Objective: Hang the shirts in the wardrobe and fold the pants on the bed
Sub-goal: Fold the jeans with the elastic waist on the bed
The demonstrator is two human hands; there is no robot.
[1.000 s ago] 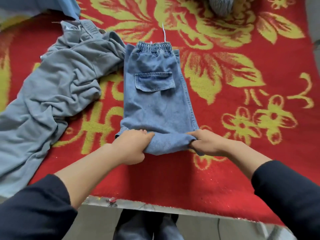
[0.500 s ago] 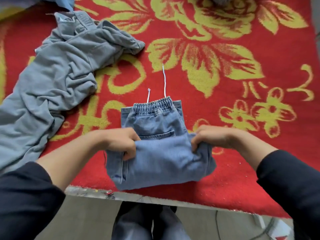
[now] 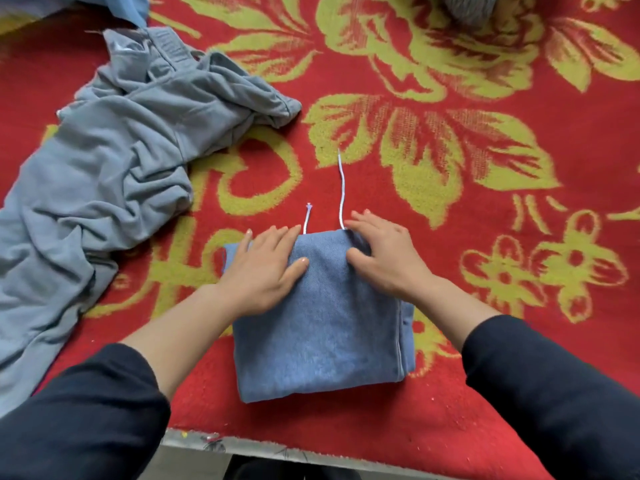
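The blue denim pants (image 3: 322, 327) lie folded into a compact rectangle near the front edge of the bed. Two white drawstrings (image 3: 342, 188) stick out from under the far edge of the fold. My left hand (image 3: 265, 270) rests flat on the upper left part of the fold, fingers straight. My right hand (image 3: 384, 254) presses the upper right corner, fingers spread over the far edge. Neither hand grips the cloth. The waistband is hidden under the fold.
A crumpled grey garment (image 3: 104, 174) sprawls across the left side of the red and yellow floral blanket (image 3: 485, 168). A light blue cloth (image 3: 128, 5) shows at the top left and a grey bundle (image 3: 471, 5) at the top. The bed's front edge (image 3: 277, 452) runs below the pants.
Both hands carried the lower fold of the pants up over the waistband and let go. They now lie flat on top of the folded pants.
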